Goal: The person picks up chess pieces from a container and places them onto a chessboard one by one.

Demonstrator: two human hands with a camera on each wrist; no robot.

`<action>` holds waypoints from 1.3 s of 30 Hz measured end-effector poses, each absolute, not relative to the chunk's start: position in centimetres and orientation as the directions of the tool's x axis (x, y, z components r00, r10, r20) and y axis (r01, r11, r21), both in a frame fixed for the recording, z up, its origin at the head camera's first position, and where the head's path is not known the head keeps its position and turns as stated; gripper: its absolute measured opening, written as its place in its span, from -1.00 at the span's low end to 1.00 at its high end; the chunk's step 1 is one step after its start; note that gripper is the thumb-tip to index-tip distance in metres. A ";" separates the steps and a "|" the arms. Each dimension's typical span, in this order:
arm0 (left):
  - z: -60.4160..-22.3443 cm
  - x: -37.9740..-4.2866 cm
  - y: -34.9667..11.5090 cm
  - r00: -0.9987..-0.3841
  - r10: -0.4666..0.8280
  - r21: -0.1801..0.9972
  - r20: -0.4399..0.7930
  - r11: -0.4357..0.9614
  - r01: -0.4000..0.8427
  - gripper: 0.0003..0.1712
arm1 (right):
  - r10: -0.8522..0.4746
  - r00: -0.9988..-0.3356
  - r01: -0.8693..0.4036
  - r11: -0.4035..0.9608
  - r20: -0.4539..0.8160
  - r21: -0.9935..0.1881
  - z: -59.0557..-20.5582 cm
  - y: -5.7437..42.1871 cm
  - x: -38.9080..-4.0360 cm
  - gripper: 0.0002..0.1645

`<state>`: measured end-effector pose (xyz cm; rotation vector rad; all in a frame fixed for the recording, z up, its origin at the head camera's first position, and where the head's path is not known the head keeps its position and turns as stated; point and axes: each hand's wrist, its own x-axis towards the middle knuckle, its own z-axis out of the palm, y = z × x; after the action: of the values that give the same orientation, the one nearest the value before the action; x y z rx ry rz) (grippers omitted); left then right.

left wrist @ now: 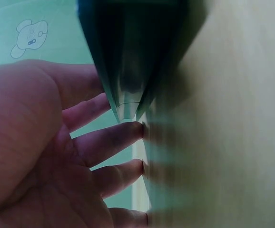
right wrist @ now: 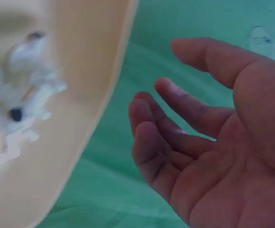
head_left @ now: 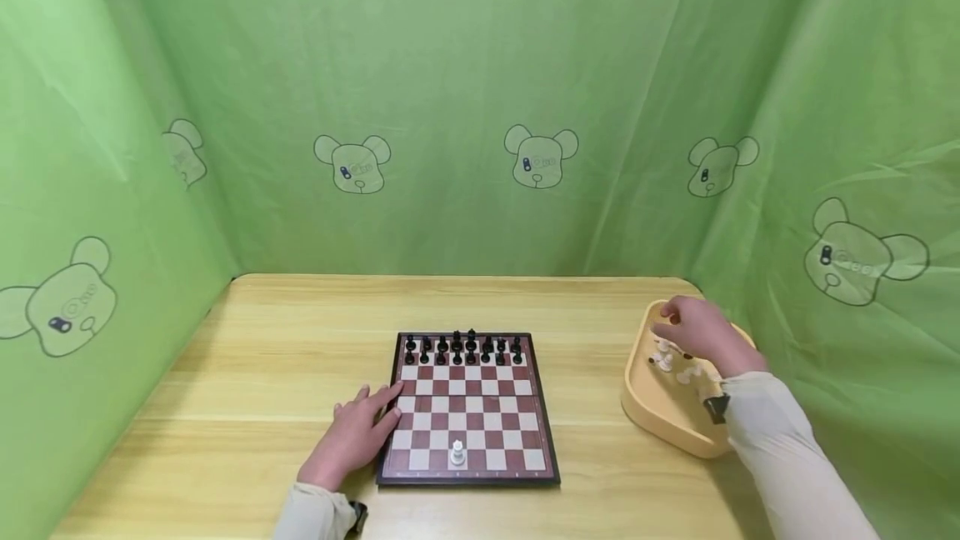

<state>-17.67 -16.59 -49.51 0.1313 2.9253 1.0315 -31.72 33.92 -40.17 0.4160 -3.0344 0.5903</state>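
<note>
A chessboard lies on the table with two rows of black chess pieces along its far side. One white chess piece stands on the row nearest the person. My left hand rests at the board's left edge, fingers spread, fingertips on the tabletop and board edge in the left wrist view. Over a pale orange tray hovers my right hand, its fingers loosely bent with nothing between them. White chess pieces lie heaped inside the tray, blurred in the right wrist view.
The wooden table is bordered by green curtains at the back and both sides, printed with bear faces. The tray stands near the right-hand curtain, with table surface between it and the board.
</note>
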 end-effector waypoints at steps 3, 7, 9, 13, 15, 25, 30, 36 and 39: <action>-49.4 -17.6 -16.6 -0.995 0.095 0.626 -0.004 0.777 0.071 -0.47 | -0.237 -0.971 -0.230 0.912 0.022 -0.338 -41.0 35.4 -32.2 -0.41; -49.5 -17.7 -16.6 -0.995 0.097 0.624 -0.006 0.778 0.072 -0.47 | -0.200 -0.979 -0.175 0.934 -0.049 -0.313 -41.7 36.5 -32.6 -0.29; -49.5 -17.7 -16.6 -0.996 0.094 0.626 -0.006 0.777 0.070 -0.47 | -0.182 -0.980 -0.147 0.939 -0.085 -0.312 -41.9 36.8 -32.8 -0.23; -49.6 -17.7 -16.6 -0.996 0.091 0.628 -0.004 0.775 0.068 -0.48 | -0.154 -0.979 -0.109 0.948 -0.132 -0.300 -41.9 37.1 -33.2 -0.21; -49.6 -17.7 -16.7 -0.996 0.091 0.628 -0.003 0.775 0.069 -0.48 | -0.142 -0.978 -0.093 0.953 -0.153 -0.289 -42.0 37.2 -33.4 -0.26; -49.6 -17.7 -16.6 -0.996 0.092 0.630 -0.003 0.774 0.070 -0.47 | -0.190 -0.964 -0.131 0.948 -0.188 -0.289 -42.8 37.9 -33.3 -0.61; -49.6 -17.7 -16.6 -0.996 0.092 0.629 -0.003 0.774 0.070 -0.47 | -0.207 -0.963 -0.150 0.944 -0.173 -0.294 -43.6 37.9 -33.2 -0.80; -49.7 -17.7 -16.7 -0.996 0.095 0.625 0.001 0.777 0.074 -0.47 | -0.178 -0.970 -0.118 0.940 -0.163 -0.320 -44.6 38.4 -33.4 -0.87; -49.7 -17.7 -16.7 -0.996 0.094 0.626 0.000 0.777 0.073 -0.47 | -0.158 -0.978 -0.105 0.937 -0.138 -0.333 -44.9 38.6 -33.5 -0.68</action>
<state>-17.67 -16.66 -49.67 0.1381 2.9318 1.0305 -33.49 38.58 -44.91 0.2224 -3.2522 0.5436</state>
